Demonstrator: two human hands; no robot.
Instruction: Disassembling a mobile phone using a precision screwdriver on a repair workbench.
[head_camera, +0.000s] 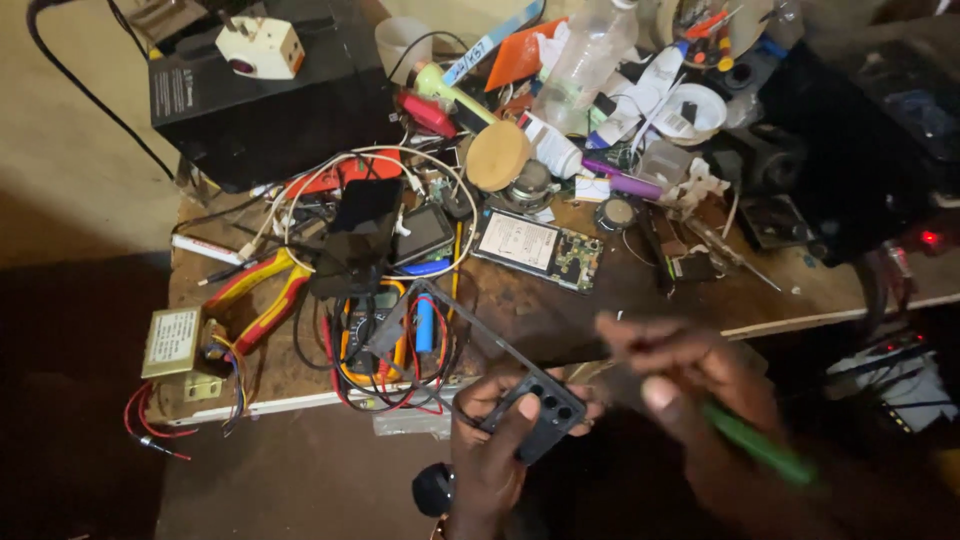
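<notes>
Crowding workbench (620, 300), multimeter (372, 335), pliers (262, 295), opened phone (540, 250), black box (260, 105)

At the bottom centre, the left hand (495, 455) holds a dark phone frame (500, 365) of matt plastic. The green tool handle (757, 443) in the right hand (690, 375) looks like smooth plastic, though blurred. The desk (620, 300) is worn, rough brown wood. At upper centre, the bottle (585, 55) is clear, glossy plastic; the disc (497, 155) is pale raw wood.
</notes>
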